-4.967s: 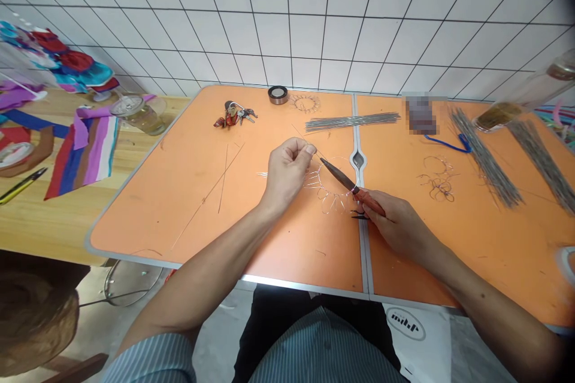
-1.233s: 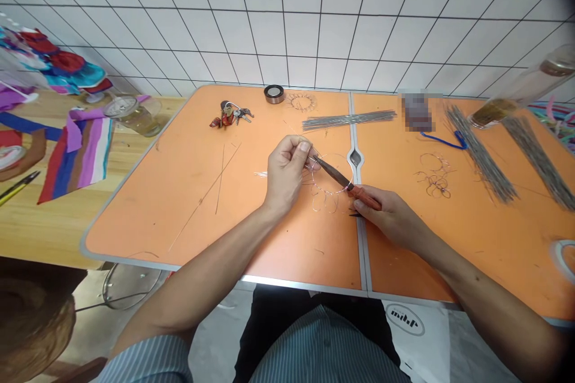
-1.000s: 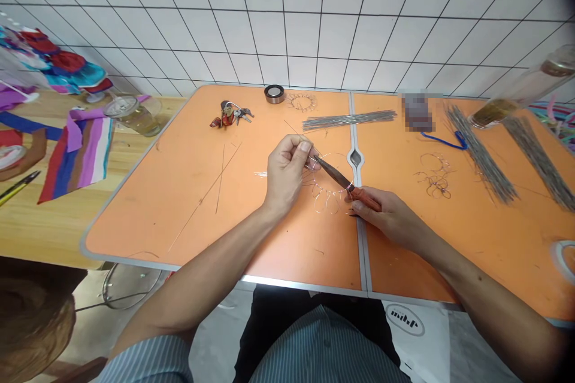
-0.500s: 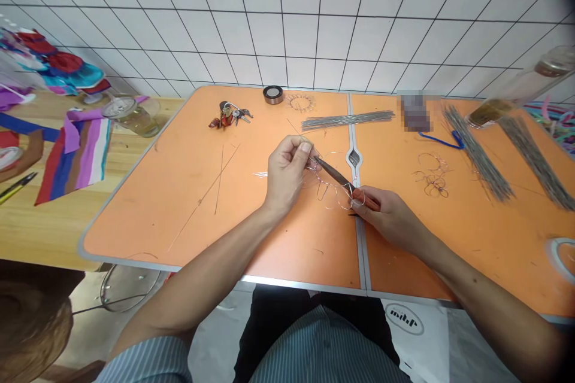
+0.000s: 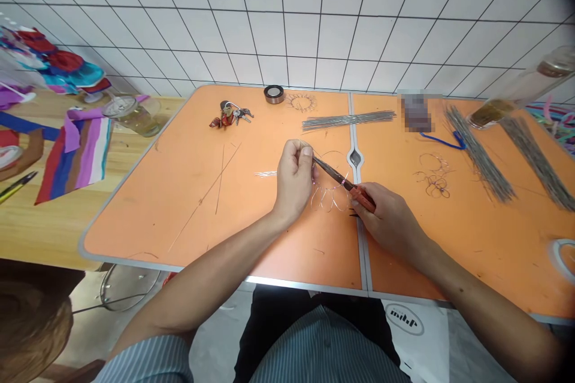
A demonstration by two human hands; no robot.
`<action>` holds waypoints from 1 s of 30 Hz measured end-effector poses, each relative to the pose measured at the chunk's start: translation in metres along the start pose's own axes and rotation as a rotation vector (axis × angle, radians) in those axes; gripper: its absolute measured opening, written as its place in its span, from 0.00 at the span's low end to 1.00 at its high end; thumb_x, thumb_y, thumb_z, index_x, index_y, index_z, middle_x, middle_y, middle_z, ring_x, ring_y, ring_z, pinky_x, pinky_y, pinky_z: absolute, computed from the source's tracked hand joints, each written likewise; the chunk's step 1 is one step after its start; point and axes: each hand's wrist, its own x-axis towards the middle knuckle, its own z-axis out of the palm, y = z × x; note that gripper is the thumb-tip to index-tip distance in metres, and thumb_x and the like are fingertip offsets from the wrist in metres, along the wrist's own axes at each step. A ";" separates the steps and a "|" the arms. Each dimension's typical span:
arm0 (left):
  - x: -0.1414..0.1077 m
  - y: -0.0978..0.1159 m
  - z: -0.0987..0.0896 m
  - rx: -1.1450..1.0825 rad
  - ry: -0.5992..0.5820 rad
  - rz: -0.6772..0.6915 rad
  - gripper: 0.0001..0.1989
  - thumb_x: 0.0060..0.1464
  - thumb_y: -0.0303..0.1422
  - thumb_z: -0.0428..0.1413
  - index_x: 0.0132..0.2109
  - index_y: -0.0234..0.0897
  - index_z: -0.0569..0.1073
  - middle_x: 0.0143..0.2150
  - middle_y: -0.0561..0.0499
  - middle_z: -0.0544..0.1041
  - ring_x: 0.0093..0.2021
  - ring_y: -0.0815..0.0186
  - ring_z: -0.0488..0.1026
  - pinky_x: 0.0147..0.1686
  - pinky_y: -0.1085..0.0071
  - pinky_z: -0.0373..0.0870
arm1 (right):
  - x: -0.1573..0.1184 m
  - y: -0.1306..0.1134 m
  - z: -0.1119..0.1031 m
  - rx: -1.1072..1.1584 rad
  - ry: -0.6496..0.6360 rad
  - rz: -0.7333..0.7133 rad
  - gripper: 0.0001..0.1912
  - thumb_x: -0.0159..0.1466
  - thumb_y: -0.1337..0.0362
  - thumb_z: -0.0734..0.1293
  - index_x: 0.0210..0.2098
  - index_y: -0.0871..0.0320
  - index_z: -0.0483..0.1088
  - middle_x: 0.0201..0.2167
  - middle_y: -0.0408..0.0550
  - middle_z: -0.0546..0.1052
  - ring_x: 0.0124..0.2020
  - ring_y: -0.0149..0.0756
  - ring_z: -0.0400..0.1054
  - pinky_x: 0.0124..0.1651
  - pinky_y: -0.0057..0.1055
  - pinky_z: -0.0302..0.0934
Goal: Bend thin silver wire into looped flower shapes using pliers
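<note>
Over the middle of the orange table, my left hand (image 5: 294, 182) is closed, thumb against curled fingers, on a thin looped wire (image 5: 330, 198). Several shiny loops of this wire hang in a ring to the right of the hand. My right hand (image 5: 389, 215) grips a pair of pliers (image 5: 335, 175) with reddish-brown handles. Their slim dark jaws point up and left, and the tip meets the wire by my left thumb; my fingers hide the exact contact. Short silver wire pieces (image 5: 266, 174) lie just left of my left hand.
Bundles of straight wire (image 5: 348, 120) lie at the back and right (image 5: 480, 155). Bent wire loops (image 5: 435, 176), a roll of tape (image 5: 274, 94), keys (image 5: 238, 114) and a wire ring (image 5: 300, 102) are around the orange table (image 5: 148, 203). A glass jar (image 5: 132, 115) lies left, near coloured ribbons (image 5: 85, 149).
My left hand has shifted slightly right and turned, with the wire loops now hanging lower beneath the pliers. The pliers' jaws remain close to my left thumb.
</note>
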 end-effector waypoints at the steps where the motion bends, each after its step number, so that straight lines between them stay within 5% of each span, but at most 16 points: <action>1: 0.000 -0.001 0.000 0.006 0.008 0.024 0.14 0.76 0.42 0.56 0.40 0.42 0.67 0.27 0.58 0.69 0.24 0.71 0.67 0.25 0.72 0.67 | 0.000 -0.001 0.000 0.010 -0.003 -0.008 0.15 0.77 0.51 0.62 0.36 0.51 0.67 0.36 0.50 0.78 0.37 0.45 0.70 0.39 0.39 0.59; 11: 0.009 -0.001 -0.003 -0.064 0.019 0.086 0.18 0.71 0.49 0.61 0.39 0.42 0.67 0.30 0.57 0.67 0.24 0.71 0.62 0.22 0.71 0.61 | 0.000 0.001 -0.009 0.139 -0.117 -0.056 0.12 0.78 0.54 0.62 0.43 0.52 0.72 0.37 0.48 0.79 0.38 0.44 0.71 0.41 0.39 0.62; 30: 0.008 -0.004 -0.003 -0.045 -0.012 0.130 0.20 0.70 0.52 0.61 0.39 0.43 0.68 0.30 0.56 0.65 0.25 0.70 0.60 0.24 0.70 0.60 | -0.002 -0.002 -0.012 0.258 -0.216 -0.035 0.19 0.78 0.48 0.61 0.35 0.52 0.64 0.29 0.41 0.63 0.31 0.38 0.58 0.36 0.36 0.53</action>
